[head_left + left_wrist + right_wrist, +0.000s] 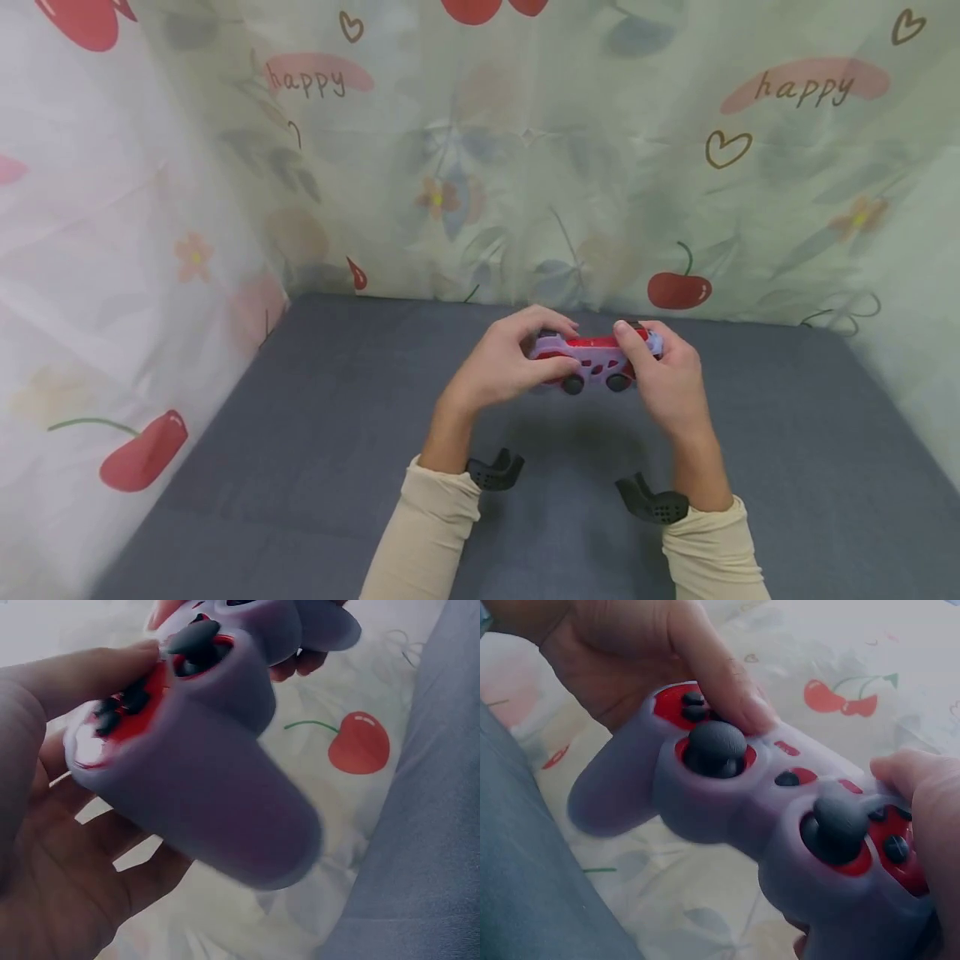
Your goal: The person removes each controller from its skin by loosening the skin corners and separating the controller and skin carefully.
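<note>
A red game controller point(592, 354) in a translucent pale purple silicone sleeve point(615, 780) is held up above the table between both hands. My left hand point(498, 358) grips its left side, thumb across the face near the direction buttons point(120, 709), fingers behind. My right hand point(667, 371) grips the right side, its thumb lying over the top edge in the head view. Two black thumbsticks point(716, 746) stick out from the face. In the head view the sleeve leaves a red strip bare along the controller's upper side. The fingers behind the controller are partly hidden.
A dark grey cloth-covered table point(300, 467) spreads beneath the hands. Pale curtains point(525, 167) printed with cherries, flowers and "happy" enclose its back and sides. Black brackets point(498, 471) are worn at both wrists, beside the beige sleeves point(423, 533).
</note>
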The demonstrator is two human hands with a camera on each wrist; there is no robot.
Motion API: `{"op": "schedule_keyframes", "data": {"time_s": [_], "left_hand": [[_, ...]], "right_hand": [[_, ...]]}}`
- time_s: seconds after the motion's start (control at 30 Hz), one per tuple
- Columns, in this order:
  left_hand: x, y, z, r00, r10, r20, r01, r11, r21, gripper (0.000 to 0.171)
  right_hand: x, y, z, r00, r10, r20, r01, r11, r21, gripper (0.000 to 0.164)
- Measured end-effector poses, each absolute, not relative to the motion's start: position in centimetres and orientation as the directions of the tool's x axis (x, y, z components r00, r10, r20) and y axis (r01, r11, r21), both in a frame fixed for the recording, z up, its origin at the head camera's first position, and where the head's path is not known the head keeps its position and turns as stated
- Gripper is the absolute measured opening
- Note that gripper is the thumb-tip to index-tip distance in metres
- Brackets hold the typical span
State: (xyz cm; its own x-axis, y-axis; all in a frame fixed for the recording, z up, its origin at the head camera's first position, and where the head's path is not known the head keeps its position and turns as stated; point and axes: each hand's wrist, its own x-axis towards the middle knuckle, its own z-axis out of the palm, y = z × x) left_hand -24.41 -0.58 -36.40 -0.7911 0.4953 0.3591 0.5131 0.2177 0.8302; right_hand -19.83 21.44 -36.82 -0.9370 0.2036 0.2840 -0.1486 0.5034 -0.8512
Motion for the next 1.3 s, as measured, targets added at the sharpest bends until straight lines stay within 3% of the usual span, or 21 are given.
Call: {"op": "schedule_keyframes", "data": {"time_s": [0.23, 0.53, 0.83, 0.97, 1.3], "left_hand": [[-24.4, 0.2, -36.8, -0.776, 0.524, 0.351, 0.545, 0.279, 0.791, 0.024], [-24.4, 0.6, -37.4, -0.753, 0.496, 0.433, 0.632, 0.362, 0.685, 0.022], [-24.4, 0.3, -37.0, -0.773, 0.489, 0.404, 0.617, 0.427, 0.661, 0.016], [-24.5, 0.4, -37.0, -0.777, 0.486, 0.4, 0.601, 0.382, 0.702, 0.014], [-24.6, 0.2, -37.2, -0.809, 0.486, 0.331, 0.432, 0.108, 0.895, 0.012]], "right_hand": [[-20.0, 21.8, -36.7, -0.932, 0.303, 0.2, -0.017, 0.513, -0.858, 0.049], [-20.3, 22.3, -37.4, -0.981, 0.171, 0.093, 0.005, 0.497, -0.868, 0.052], [-20.5, 21.3, -37.8, -0.962, 0.22, 0.161, -0.014, 0.55, -0.835, 0.045], [-20.4, 21.4, -37.8, -0.962, 0.208, 0.178, -0.027, 0.573, -0.819, 0.039], [-20.0, 22.0, -37.1, -0.978, 0.116, 0.175, -0.071, 0.602, -0.795, 0.036]]}}
